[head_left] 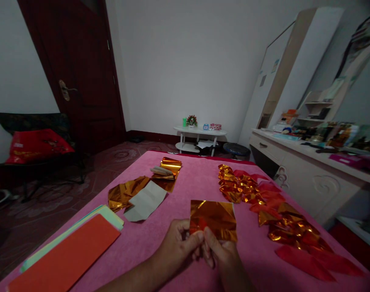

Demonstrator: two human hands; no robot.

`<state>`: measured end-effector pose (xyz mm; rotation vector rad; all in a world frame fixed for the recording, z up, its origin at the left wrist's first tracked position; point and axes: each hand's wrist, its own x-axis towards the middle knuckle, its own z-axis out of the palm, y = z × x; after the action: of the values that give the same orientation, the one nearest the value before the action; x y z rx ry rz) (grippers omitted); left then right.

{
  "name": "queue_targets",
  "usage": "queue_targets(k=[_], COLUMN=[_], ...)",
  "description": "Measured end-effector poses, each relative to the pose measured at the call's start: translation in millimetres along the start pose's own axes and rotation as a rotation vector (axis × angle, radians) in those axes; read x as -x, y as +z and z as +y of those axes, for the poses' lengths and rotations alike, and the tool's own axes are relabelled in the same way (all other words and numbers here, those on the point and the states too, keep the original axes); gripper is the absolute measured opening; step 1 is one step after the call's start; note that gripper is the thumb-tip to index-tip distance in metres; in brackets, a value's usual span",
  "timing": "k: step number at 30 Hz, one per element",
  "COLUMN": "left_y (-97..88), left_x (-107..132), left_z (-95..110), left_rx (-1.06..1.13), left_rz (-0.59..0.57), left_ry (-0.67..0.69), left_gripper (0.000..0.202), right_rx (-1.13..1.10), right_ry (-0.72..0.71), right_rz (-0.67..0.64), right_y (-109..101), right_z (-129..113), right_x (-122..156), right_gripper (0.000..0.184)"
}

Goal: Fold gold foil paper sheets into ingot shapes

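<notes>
A shiny gold foil sheet (214,217), nearly square, is held up in front of me at the near middle of the pink-covered table (197,178). My left hand (180,243) pinches its lower left edge between thumb and curled fingers. Close beside it, my right hand (223,253) grips the lower edge, thumb on the front face. Both thumbs almost meet at the bottom of the sheet. The fingers behind the foil are partly hidden.
Left lie crumpled gold foil (128,192), a pale sheet (146,201), a gold roll (171,164) and stacked coloured paper (69,251). Gold foil pieces (297,227) and red pieces (306,261) spread along the right. Beyond stand a small white table (200,130) and a dresser (273,150).
</notes>
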<state>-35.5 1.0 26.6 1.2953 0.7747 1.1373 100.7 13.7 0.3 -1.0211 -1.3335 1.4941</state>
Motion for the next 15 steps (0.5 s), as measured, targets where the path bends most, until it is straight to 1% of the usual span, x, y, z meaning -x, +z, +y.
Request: queue_targets(k=[1, 4, 5, 8, 11, 13, 15], left_y=[-1.6, -6.8, -8.5, -14.3, -22.7, -28.2, -31.7], left_x=[0, 0, -1, -1, -1, -2, -3], left_z=[-2, -5, -5, -4, -1, 0, -1], left_rx=[0.026, 0.081, 0.083, 0.066, 0.027, -0.027, -0.095], left_rz=[0.026, 0.152, 0.174, 0.190, 0.237, 0.263, 0.244], left_ry=[0.001, -0.009, -0.015, -0.015, 0.003, 0.004, -0.006], left_gripper=[0.040, 0.038, 0.038, 0.038, 0.039, 0.040, 0.040], right_rx=[-0.031, -0.110, -0.130, -0.203, -0.283, -0.263, -0.192], right_ry=[-0.013, -0.090, -0.104, -0.129, -0.205, -0.224, -0.202], right_rz=[0.030, 0.124, 0.140, 0.202, 0.302, 0.341, 0.336], right_y=[-2, -10, -14, -25, -35, -39, -38], right_z=[1, -1, -2, -8, -14, -17, -20], right_x=[-1, -6, -7, -10, -15, -18, -19], right_gripper=[0.058, 0.051, 0.049, 0.046, 0.043, 0.037, 0.036])
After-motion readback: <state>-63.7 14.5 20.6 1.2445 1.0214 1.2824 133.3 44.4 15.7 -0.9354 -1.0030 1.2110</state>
